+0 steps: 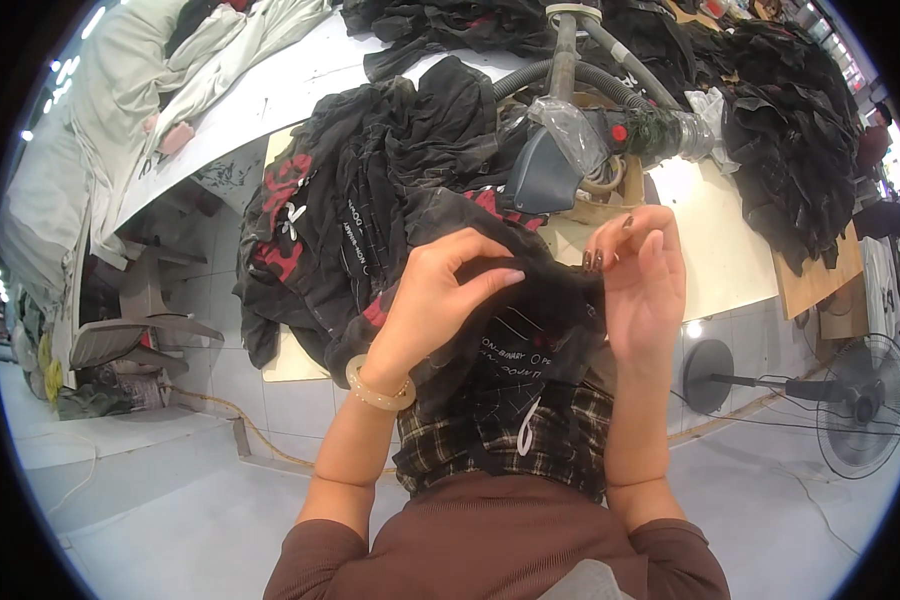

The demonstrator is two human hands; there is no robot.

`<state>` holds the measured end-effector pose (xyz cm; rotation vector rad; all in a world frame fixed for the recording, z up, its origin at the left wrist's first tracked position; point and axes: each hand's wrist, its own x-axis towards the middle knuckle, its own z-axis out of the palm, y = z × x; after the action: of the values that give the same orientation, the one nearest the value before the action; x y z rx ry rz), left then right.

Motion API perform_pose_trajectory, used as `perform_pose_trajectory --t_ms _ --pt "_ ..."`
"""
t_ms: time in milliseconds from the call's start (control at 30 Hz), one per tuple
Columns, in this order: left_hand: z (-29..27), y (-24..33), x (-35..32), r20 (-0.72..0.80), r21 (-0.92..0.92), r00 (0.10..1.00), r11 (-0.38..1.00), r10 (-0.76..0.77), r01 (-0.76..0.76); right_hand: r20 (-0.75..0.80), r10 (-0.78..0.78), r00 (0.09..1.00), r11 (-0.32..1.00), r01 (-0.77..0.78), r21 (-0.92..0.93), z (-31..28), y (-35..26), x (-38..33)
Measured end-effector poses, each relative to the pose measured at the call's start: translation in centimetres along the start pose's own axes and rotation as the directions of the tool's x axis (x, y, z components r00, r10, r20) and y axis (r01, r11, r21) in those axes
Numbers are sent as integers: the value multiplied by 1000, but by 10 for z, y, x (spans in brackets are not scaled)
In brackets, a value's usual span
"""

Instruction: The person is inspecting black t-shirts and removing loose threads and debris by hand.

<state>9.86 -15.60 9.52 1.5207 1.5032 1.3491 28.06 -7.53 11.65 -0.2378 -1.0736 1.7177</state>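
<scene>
A black rectangular label (520, 345) with pale lettering sits on the dark garment just below the hands. A second one (357, 238), a narrow black strip with white lettering, lies on the garment heap to the left, above the left hand.

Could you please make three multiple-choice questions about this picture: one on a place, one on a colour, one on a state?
1. Where does the standing fan stand?
A. on the table
B. on the floor at the right
C. behind the person

2. What colour is the bracelet on the left hand?
A. pale cream
B. blue
C. black

3. How does the right hand meet the dark garment?
A. lies flat beside it
B. fingertips pinch its edge
C. hangs away from it

Answers: 1 B, its base and pole rest on tiles; 2 A, a pale ring circles the wrist; 3 B, the fingertips close on the cloth.
</scene>
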Motion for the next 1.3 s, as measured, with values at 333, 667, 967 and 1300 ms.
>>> perform_pose_trajectory --t_ms 333,667,967,1300 --pt "7 -4 16 -185 66 983 998 20 -7 -195 183 964 748 -265 -608 -9 37 -8" --pt "15 -16 17 -315 -51 948 998 -57 43 -245 107 964 810 -227 -541 -3 49 -1" --pt "18 -15 18 -292 -171 945 980 -150 102 -291 150 945 835 -279 -475 -4 47 2" --pt "19 -15 18 -282 -288 936 949 -211 127 -269 122 955 849 -241 -470 -4 48 5"
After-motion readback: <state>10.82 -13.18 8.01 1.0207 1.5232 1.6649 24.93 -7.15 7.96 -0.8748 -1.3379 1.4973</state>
